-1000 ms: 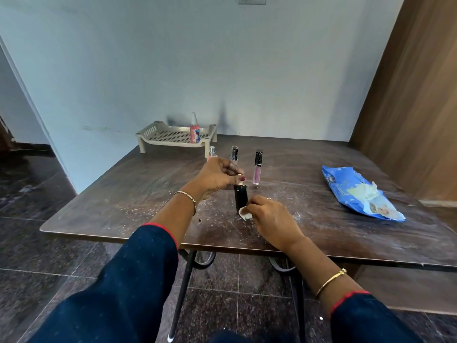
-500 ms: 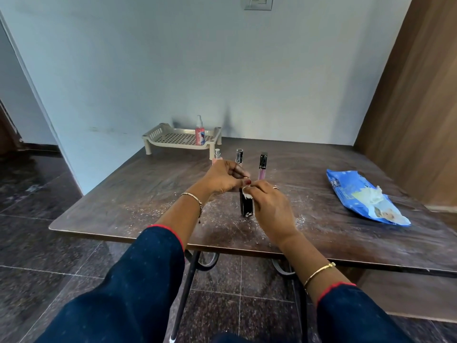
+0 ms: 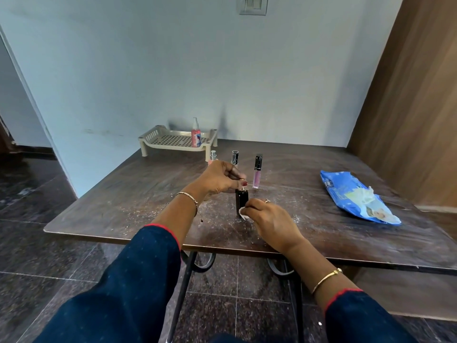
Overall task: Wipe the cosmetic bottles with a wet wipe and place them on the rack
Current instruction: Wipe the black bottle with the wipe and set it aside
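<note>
A small black bottle (image 3: 241, 199) stands upright on the brown table (image 3: 128, 204). My left hand (image 3: 218, 178) pinches its top. My right hand (image 3: 268, 220) holds a white wet wipe (image 3: 243, 214) against the bottle's lower side. Behind my hands stand a pink lip-gloss tube (image 3: 257, 172), a clear tube with a black cap (image 3: 234, 156) and a small clear bottle (image 3: 213, 155), the last two partly hidden by my left hand. A beige rack (image 3: 173, 141) at the back holds one red pump bottle (image 3: 196, 135).
A blue pack of wet wipes (image 3: 356, 195) lies on the right side of the table. A wooden panel (image 3: 408, 107) rises at the right, a pale wall behind. White crumbs speckle the tabletop near the front edge.
My right hand slid the wipe from the bottle's base up to its top and back down to the base. My left hand kept its pinch on the top.
</note>
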A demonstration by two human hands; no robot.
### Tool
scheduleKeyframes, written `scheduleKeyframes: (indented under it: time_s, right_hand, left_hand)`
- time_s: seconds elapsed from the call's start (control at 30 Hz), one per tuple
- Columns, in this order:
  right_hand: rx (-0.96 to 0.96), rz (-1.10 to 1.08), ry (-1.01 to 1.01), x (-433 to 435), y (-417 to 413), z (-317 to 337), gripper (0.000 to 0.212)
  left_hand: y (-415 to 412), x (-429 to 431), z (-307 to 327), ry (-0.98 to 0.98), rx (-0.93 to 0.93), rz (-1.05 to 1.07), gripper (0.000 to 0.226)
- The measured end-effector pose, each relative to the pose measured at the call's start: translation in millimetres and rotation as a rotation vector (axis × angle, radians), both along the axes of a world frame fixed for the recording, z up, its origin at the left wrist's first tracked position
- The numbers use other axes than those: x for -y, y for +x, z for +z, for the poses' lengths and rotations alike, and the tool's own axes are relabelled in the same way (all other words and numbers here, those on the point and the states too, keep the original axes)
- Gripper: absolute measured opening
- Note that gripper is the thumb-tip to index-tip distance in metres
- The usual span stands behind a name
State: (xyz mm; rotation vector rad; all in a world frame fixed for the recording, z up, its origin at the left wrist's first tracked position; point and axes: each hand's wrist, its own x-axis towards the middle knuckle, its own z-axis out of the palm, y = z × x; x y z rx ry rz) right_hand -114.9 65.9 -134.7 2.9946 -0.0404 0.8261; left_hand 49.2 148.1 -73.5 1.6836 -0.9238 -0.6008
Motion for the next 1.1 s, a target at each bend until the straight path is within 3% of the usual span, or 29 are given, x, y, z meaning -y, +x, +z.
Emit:
scheduleKeyframes:
  time_s: [0.23,0.47,0.63,0.8,1.1]
  right_hand:
    - [0.119,-0.031,0.009,-0.9,14.8,17.3,0.028]
    - [-0.027,-0.027,-0.021,-6.2,-1.7,-0.8,0.030]
    - [0.022,-0.018,-0.046,-5.2,-0.1,10.8,0.024]
    - [0.162,-0.072,0.069,-5.8,10.3,19.9,0.025]
    - [0.310,-0.131,0.295,-5.3,8.2,14.5,0.026]
  left_hand:
    - [-2.9,-3.5,6.6,0.032,0.023,-0.034,0.012]
    - [-3.3,-3.3,7.8,0.038,0.024,-0.061,0.017]
    - [-5.2,-4.0,8.1,0.046,0.043,-0.076,0.018]
    - [-4.5,-7.8,8.0,0.038,0.038,-0.073,0.028]
    - [-3.7,-9.4,7.0,0.011,0.003,-0.090,0.010]
